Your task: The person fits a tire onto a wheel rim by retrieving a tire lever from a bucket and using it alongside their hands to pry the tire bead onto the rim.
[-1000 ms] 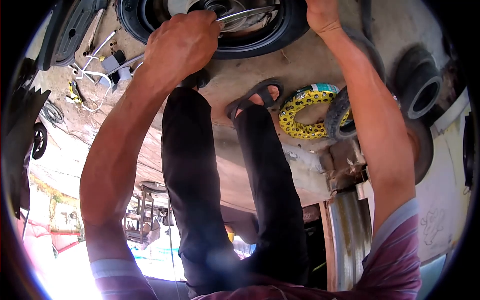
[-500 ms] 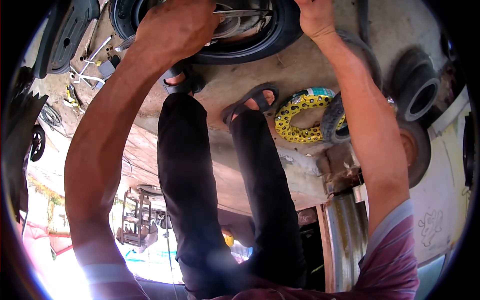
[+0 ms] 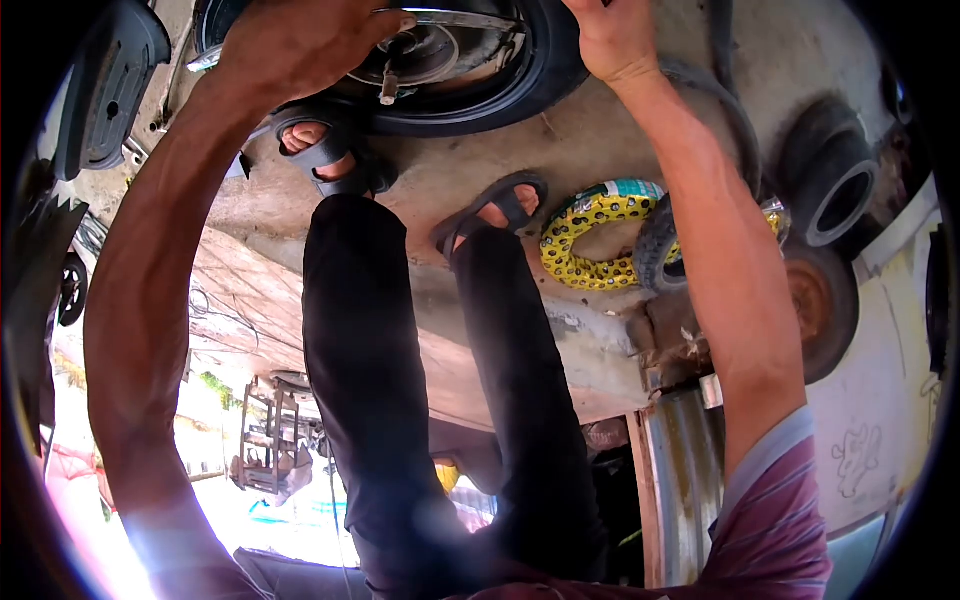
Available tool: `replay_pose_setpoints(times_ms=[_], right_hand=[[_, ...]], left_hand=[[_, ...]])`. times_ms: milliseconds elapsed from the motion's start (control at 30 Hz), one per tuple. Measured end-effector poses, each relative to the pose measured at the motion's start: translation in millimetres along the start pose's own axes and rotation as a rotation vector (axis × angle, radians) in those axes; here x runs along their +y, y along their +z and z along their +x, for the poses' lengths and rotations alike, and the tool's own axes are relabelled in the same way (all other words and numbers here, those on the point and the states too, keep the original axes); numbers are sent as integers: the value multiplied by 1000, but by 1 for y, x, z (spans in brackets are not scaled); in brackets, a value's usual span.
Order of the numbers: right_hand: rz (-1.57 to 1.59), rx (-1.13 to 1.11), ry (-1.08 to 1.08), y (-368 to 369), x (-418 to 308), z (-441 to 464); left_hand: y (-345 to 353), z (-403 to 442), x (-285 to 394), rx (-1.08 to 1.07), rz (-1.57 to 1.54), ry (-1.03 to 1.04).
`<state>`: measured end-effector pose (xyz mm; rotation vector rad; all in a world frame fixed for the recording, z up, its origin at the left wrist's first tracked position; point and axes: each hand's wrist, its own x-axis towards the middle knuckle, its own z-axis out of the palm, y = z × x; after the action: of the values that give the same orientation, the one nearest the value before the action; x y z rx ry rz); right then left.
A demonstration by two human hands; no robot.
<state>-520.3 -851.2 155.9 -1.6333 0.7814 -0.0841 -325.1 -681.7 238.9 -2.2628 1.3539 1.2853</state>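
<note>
There's our wheel (image 3: 440, 60) at twelve o'clock, placed, it seems, for easy reach; our left hand (image 3: 298, 42) curls over it at eleven, perhaps steadying; our right hand (image 3: 617, 45) is cropped at one, and we can't tell either grip.

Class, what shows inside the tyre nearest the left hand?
Inside the tyre, a round hub and short metal rod show; the left hand covers part, hiding whatever lies beneath.
</note>
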Motion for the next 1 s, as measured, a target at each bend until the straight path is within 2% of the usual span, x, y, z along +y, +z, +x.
replay_pose_setpoints(times_ms=[100,200,300,400,433,567,767,867,967,1000], right_hand=[[37,24,17,2,7,-1],[113,15,-9,3,12,-1],[102,10,-50,2,10,-1],[106,-2,-36,1,10,-1],[55,-4,-16,0,8,-2],[-94,28,9,-5,2,-2],[10,54,-11,-2,0,-5],[8,53,-3,-1,-2,-5],[22,46,-1,-1,-3,-5],[24,42,4,-2,-3,-5]], left_hand=[[2,5,-7,-29,21,56],[46,13,-25,248,10,269],[60,3,-20,368,-26,271],[72,-15,1,227,-121,122],[55,-24,18,71,-253,-25],[55,-30,32,47,-349,-127],[56,-26,40,-28,-382,-203],[68,-25,40,-56,-442,-161],[68,-24,40,-79,-367,-57],[69,-26,45,-74,-458,-58]])
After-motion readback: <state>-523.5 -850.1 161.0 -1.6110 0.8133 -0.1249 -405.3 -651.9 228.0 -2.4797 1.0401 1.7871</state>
